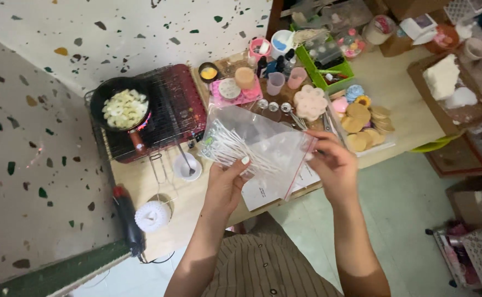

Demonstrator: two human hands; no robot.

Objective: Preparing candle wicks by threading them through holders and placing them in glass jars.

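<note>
Above the cluttered table [169, 225], the left hand [225, 184] and right hand [334, 165] each pinch a clear bag [263, 143] of white wicks [235, 149] between them.

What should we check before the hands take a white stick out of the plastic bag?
1. Left hand grips the clear zip bag underneath: ok.
2. Right hand pinches the bag's red-edged mouth: ok.
3. Bag mouth open wide enough: cannot tell.
4. White sticks all inside the bag, bunched at its left end: ok.
5. Bag away from the black pan on the red stove: not ok; a reddish glow shows at the pan's edge and the bag's corner hangs near the stove.
6. Bare table space to set sticks down: ok.
</note>
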